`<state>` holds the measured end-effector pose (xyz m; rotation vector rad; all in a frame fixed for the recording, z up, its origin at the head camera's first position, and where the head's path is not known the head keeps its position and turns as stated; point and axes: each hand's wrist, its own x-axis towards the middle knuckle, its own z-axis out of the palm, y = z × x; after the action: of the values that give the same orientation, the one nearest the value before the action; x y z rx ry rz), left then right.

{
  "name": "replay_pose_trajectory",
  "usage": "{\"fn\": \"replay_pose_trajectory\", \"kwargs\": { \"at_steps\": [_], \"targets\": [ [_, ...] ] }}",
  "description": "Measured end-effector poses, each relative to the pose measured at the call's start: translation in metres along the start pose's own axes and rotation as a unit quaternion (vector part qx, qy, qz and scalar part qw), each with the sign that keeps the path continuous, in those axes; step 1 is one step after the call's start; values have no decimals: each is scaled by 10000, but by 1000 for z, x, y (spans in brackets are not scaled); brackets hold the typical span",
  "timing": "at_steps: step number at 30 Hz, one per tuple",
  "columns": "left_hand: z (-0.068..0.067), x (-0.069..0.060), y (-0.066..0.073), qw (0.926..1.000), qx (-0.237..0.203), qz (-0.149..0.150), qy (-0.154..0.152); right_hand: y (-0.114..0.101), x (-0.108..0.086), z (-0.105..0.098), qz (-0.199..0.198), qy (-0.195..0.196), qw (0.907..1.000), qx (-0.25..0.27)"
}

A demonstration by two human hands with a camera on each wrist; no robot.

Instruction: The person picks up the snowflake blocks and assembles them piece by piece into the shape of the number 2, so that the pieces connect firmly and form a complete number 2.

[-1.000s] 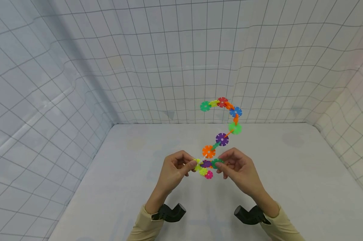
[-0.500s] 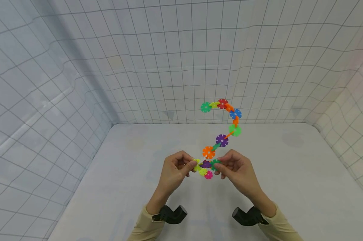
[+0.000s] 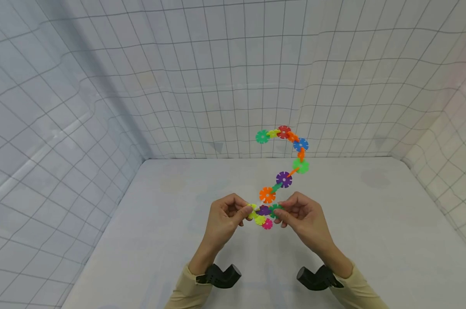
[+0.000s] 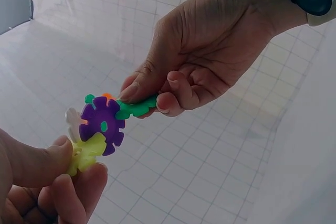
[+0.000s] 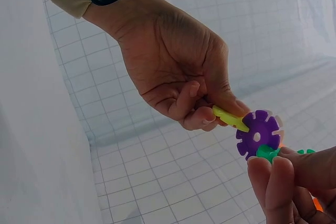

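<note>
My left hand [image 3: 226, 219] pinches a yellow notched disc [image 4: 86, 153] between thumb and fingers. A green notched disc [image 4: 137, 107] is pinched by my right hand [image 3: 305, 219]. Between them is a purple notched disc [image 4: 100, 121], its slots meeting the yellow disc on one side and the green on the other. How deep the green one sits, I cannot tell. Just below, in the head view, are another yellow disc [image 3: 260, 220] and a pink disc [image 3: 267, 224]. A pale, whitish disc [image 4: 72, 123] shows behind the purple one.
Beyond the hands a curved chain of linked discs runs from an orange disc [image 3: 267, 195] through a purple [image 3: 284, 180], a light green [image 3: 300, 165] and a blue disc [image 3: 300, 144] to a green end disc [image 3: 262, 136]. White table [image 3: 171, 240]; gridded cloth walls [image 3: 217, 77] surround it.
My right hand has shifted slightly left, bringing the green disc closer to the purple one. The left hand has barely moved. The curved chain has swayed a little.
</note>
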<state>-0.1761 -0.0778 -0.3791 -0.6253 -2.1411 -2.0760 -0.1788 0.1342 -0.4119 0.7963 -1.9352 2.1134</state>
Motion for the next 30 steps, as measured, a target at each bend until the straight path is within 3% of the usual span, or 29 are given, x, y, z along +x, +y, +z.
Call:
{"fn": "replay_pose_trajectory", "kwargs": {
  "at_steps": [20, 30],
  "targets": [
    [5, 0, -5, 9999, 87, 103, 56, -2, 0, -1, 167, 79, 9994, -300],
    [6, 0, -6, 9997, -19, 201, 148, 1, -1, 2, 301, 173, 9993, -125]
  ]
}}
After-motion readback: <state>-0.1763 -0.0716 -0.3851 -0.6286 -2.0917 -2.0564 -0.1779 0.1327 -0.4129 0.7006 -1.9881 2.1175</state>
